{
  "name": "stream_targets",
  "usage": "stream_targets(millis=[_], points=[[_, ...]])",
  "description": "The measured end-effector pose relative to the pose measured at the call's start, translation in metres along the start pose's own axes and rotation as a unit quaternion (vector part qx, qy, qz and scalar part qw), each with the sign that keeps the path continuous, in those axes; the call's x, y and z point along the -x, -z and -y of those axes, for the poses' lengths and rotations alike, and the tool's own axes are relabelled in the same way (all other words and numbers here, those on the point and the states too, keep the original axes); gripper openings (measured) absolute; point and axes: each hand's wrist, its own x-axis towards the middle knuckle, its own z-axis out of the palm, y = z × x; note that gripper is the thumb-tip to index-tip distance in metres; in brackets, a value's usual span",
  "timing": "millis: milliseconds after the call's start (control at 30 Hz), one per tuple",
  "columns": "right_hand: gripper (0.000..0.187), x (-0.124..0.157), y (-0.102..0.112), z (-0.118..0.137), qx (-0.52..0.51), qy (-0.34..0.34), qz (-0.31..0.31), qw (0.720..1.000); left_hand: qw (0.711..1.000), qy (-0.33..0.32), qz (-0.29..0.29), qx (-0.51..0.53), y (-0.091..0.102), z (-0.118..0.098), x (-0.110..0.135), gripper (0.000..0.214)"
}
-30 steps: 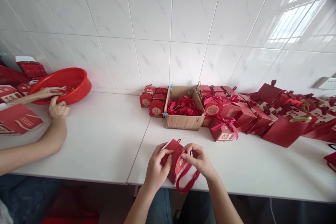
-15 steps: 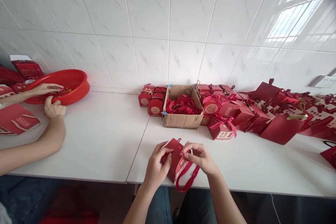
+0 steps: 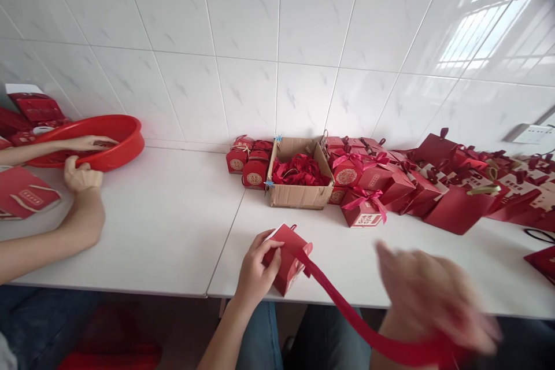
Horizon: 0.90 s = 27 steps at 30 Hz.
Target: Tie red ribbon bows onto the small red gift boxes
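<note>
- The box (image 3: 287, 260) is pinched over the table (image 3: 173, 214), near its front edge, by the left hand (image 3: 258, 266), fingers nearly closed.
- The ribbon (image 3: 340, 299) is stretched toward the right hand (image 3: 433, 292), too blurred for finger opening or grip to be told.
- Ribbons (image 3: 301, 170) are piled in the carton (image 3: 299, 197).
- The basin (image 3: 132, 147) is partly hidden by a co-worker's hand (image 3: 89, 143).

Jeans (image 3: 261, 336), bottom centre of frame: blue denim, left leg (image 3: 255, 350) lighter, right leg (image 3: 327, 340) darker, shadowed. Left forearm (image 3: 225, 335) and left hand (image 3: 255, 272) bare, slim. Right hand (image 3: 429, 295), lower right, bare too; motion-blurred, finer detail unreadable.
</note>
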Motion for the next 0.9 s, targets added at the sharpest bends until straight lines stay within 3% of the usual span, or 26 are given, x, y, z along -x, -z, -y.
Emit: stream_targets(millis=[67, 133, 167, 233, 433, 600, 900], points=[[0.025, -0.013, -0.028, 0.001, 0.014, 0.01, 0.096, 0.995, 1.0, -0.003, -0.002, 0.0, 0.0, 0.0, 0.0, 0.016], [0.026, -0.026, -0.054, -0.004, 0.08, 0.018, 0.316, 0.945, 1.0, -0.011, -0.008, -0.002, 0.0, 0.0, -0.001, 0.016], [0.028, -0.031, -0.064, -0.008, 0.095, 0.015, 0.37, 0.924, 1.0, -0.014, -0.011, -0.002, 0.0, -0.001, -0.001, 0.016], [0.03, -0.038, -0.079, -0.018, 0.128, 0.014, 0.412, 0.902, 1.0, -0.013, -0.014, 0.0, -0.001, -0.001, -0.001, 0.016], [0.031, -0.047, -0.097, -0.03, 0.177, -0.034, 0.439, 0.88, 1.0, 0.009, -0.005, 0.012, -0.001, -0.002, -0.001, 0.016], [0.033, -0.052, -0.111, -0.03, 0.169, -0.054, 0.437, 0.882, 1.0, 0.022, 0.0, 0.018, 0.0, -0.002, 0.0, 0.017], [0.035, -0.049, -0.11, -0.028, 0.145, -0.055, 0.456, 0.877, 0.999, 0.031, 0.006, 0.033, -0.001, 0.001, 0.0, 0.017]])
